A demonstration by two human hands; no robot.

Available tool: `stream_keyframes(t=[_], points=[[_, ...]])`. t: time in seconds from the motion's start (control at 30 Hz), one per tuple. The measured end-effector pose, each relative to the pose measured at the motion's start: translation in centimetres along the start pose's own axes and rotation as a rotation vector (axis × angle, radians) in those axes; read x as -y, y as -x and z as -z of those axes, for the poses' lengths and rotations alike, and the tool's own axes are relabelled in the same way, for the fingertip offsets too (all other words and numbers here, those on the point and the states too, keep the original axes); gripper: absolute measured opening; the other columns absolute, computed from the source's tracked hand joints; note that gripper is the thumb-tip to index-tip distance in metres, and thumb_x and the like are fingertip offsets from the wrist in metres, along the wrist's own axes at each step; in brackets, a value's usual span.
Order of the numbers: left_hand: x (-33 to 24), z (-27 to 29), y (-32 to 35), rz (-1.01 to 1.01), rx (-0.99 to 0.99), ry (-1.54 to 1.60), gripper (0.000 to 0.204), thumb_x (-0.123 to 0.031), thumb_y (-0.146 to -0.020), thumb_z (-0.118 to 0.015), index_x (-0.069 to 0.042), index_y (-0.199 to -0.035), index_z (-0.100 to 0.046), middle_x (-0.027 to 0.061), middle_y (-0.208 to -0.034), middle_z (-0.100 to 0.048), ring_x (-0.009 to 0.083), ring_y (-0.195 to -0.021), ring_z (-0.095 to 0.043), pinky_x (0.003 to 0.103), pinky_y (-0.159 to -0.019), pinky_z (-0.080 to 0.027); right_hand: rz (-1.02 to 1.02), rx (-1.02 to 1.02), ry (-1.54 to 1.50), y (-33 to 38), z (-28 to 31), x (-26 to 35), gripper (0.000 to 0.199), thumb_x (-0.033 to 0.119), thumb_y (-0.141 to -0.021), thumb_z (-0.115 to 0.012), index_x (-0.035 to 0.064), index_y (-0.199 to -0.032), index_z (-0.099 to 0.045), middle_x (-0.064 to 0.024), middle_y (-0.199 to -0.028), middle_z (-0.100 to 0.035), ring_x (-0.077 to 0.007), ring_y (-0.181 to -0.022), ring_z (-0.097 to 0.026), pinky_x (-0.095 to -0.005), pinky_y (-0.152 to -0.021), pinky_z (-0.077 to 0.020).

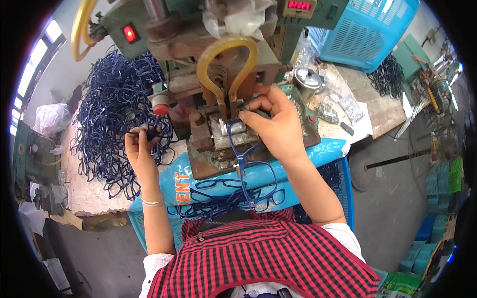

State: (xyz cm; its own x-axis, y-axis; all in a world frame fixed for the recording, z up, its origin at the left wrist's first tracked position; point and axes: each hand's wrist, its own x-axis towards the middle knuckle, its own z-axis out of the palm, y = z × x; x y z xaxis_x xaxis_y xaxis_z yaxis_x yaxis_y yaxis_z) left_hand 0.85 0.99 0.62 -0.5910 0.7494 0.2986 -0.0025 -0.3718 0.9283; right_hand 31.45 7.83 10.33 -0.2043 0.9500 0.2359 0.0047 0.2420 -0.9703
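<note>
At the pile of dark blue eyeglass frames (107,107), my left hand (141,151) is closed, its fingers pinching a blue frame at the pile's right edge. My right hand (276,121) reaches into the green press (213,59). Its thumb and forefinger are pinched together beside the metal fixture (233,127), under the yellow tube loop (253,49); what lies between them is too small to tell. One blue eyeglass frame (242,163) hangs from the fixture, a temple running up into it and its rims toward me.
More blue frames (218,203) lie on a blue plastic sheet (171,181) before me. A red button (160,109) sticks out at the press's left. On the right stand a lidded metal pot (308,78), small clear bags (350,107) and a blue basket (367,32).
</note>
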Motion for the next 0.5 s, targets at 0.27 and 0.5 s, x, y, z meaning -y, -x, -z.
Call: stream_keyframes(t=[0.27, 0.5], points=[[-12.7, -6.7, 1.2, -0.458, 0.358, 0.315, 0.011, -0.002, -0.103, -0.057, 0.001, -0.114, -0.054, 0.0181, -0.109, -0.064, 0.0253, -0.099, -0.066, 0.041, -0.094, -0.059, -0.172, 0.069, -0.466, 0.5, -1.5, 0.7, 0.052, -0.004, -0.083, -0.074, -0.0081, -0.130, -0.053, -0.0051, -0.090, -0.072, -0.0097, -0.090, -0.066, -0.0246, -0.086, -0.0508], [-11.7, -8.2, -0.7, -0.579, 0.357, 0.130, 0.016, 0.001, -0.104, -0.054, 0.003, -0.121, -0.054, 0.0142, -0.116, -0.062, 0.0254, -0.103, -0.063, 0.044, -0.088, -0.057, -0.111, -0.044, -0.466, 1.7, -3.0, 0.9, 0.052, -0.006, -0.085, -0.068, -0.0070, -0.134, -0.051, -0.0108, -0.102, -0.072, -0.0124, -0.101, -0.065, -0.0272, -0.094, -0.0484]])
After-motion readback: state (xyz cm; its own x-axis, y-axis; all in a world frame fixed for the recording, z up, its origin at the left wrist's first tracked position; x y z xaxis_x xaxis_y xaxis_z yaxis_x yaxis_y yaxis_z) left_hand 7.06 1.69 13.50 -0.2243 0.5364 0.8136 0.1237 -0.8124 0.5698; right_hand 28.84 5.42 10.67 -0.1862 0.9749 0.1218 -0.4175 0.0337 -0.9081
